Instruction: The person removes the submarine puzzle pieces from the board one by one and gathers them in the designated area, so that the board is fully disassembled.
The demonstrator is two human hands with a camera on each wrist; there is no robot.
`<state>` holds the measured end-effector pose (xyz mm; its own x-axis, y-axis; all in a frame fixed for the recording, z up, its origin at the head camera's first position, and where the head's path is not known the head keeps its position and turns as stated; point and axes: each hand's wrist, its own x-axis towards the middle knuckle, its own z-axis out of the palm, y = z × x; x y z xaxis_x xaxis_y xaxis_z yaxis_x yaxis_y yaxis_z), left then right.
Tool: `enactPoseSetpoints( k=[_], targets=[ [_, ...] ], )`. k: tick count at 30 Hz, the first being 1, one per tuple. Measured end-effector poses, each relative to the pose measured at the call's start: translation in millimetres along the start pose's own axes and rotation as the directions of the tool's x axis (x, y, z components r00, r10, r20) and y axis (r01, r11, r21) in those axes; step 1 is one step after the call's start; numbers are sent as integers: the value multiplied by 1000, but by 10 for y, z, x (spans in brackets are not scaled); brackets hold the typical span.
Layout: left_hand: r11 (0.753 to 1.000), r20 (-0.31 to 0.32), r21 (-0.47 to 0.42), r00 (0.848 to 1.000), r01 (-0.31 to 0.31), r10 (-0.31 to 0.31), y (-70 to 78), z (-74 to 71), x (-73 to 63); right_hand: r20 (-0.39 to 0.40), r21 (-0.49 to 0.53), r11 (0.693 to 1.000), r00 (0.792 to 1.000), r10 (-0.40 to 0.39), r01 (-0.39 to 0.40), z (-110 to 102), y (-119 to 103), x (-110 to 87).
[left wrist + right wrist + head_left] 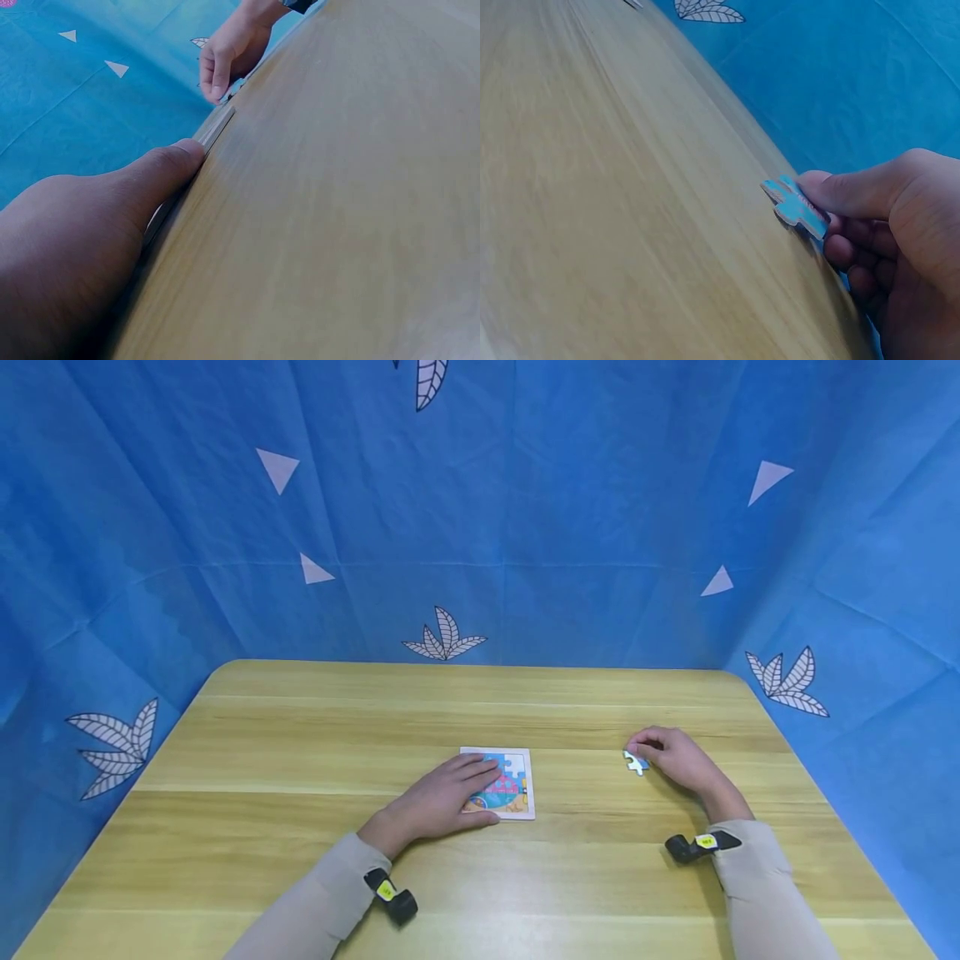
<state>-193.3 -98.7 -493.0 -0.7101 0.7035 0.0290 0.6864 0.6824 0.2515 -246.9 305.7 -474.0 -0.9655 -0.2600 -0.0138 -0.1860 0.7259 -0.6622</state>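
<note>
A jigsaw puzzle [504,785] in a white-edged square frame lies mid-table, with a coloured picture and a white gap at its upper right. My left hand [450,795] rests flat over its left part, fingers straight, thumb along the near edge. Off to the right, my right hand [678,764] pinches a light-blue jigsaw piece [799,207] between thumb and curled fingers, close over the table. In the head view the same piece [635,763] sticks out left of the fingertips. From the left wrist, the frame's edge [217,129] shows beyond the left thumb.
The wooden table [322,735] has rounded far corners. A blue curtain [585,527] with white leaves and triangles hangs round its back and sides. Each sleeve carries a strapped-on black wrist camera [393,897].
</note>
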Motion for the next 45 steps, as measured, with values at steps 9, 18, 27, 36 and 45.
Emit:
enactPoseSetpoints(
  k=[9, 18, 27, 36, 45],
  targets=[
    [1000, -8, 8, 1000, -4, 5, -3, 4, -2, -24, -14, 1000, 1000, 4, -4, 8, 45, -1],
    [1000, -10, 17, 1000, -9, 9, -5, 4, -5, -52, -15, 1000, 999, -2, 1, -3, 18, -8],
    [1000, -23, 7, 1000, -13, 13, -13, 10, -6, -78, -18, 998, 996, -53, 52, 52, -174, 5],
    [1000, -46, -10, 999, 14, -14, -19, 18, -4, -46, -8, 992, 991, -123, 123, 199, -390, 55],
    [997, -75, 28, 995, 75, -73, -30, 16, 1, -25, -34, 971, 971, -236, 235, 371, -685, 94]
  ],
)
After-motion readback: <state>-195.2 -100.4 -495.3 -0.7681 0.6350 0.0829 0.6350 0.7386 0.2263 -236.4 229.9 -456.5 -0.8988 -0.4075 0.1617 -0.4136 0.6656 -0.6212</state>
